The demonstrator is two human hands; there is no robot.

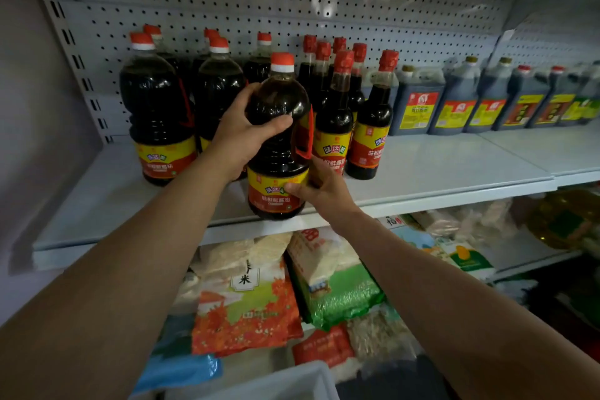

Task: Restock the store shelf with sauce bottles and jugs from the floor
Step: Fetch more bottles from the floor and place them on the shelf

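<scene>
A large dark sauce bottle [279, 153] with a red cap and a red and yellow label stands at the front edge of the white shelf [438, 169]. My left hand [242, 133] wraps its upper body from the left. My right hand [319, 188] grips its lower part at the label from the right. Behind it to the left stand several similar large bottles [156, 107]. Slimmer red-capped bottles [373, 120] stand just to its right. Further right runs a row of dark jugs [454, 101] with handles.
A pegboard back panel [292, 3] closes the shelf behind the bottles. The lower shelf holds bags of rice and grain [246, 302]. A white bin edge [292, 380] shows at the bottom. A wall [32, 107] bounds the shelf on the left.
</scene>
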